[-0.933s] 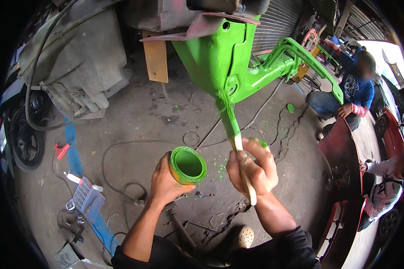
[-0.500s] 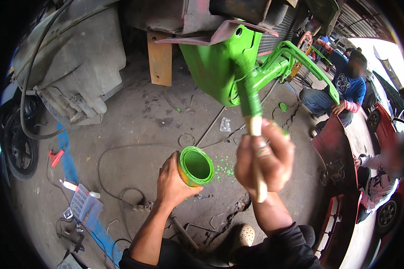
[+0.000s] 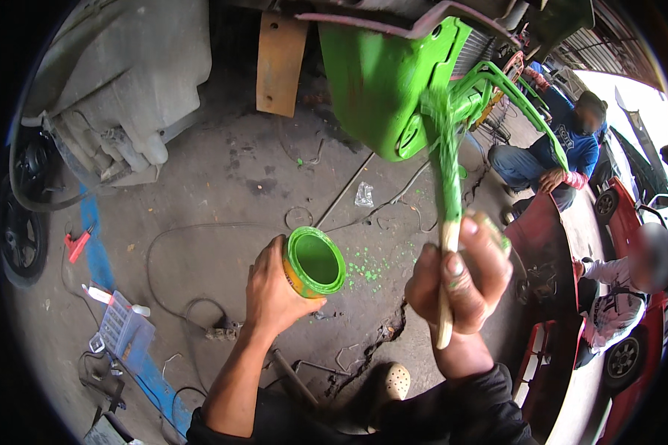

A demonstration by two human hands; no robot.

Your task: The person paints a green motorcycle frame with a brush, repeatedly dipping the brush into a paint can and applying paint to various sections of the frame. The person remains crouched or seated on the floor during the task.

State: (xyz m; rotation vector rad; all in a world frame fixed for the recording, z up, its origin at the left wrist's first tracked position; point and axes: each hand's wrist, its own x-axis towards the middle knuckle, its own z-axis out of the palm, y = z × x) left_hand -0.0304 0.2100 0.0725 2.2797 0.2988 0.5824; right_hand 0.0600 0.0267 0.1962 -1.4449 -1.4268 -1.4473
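Note:
My left hand [image 3: 271,285] is wrapped round a small can of green paint [image 3: 316,261], its open top tilted toward me and its rim smeared green. Pinched in my right hand [image 3: 464,278] is a paintbrush [image 3: 447,185] with a pale wooden handle. Green paint coats its bristles and upper handle. The brush points up, its bristles at the lower right side of a bright green metal part [image 3: 386,81]; whether they touch it I cannot tell. Green paint also shows on my right fingers. To the right, a green curved bar [image 3: 523,93] joins the part.
An orange-brown metal strip [image 3: 280,63] hangs beside a grey tank [image 3: 137,81]. On the floor lie a cable [image 3: 159,256], a plastic organiser case [image 3: 126,330] and paint spatter [image 3: 364,271]. Two people crouch at right by a red panel [image 3: 545,237]: one in a blue shirt [image 3: 571,137], another in white sleeves [image 3: 620,315].
My right hand and the brush have moved right and a little down, the brush now more upright. The can sits slightly higher and further left in view. The whole view has shifted slightly.

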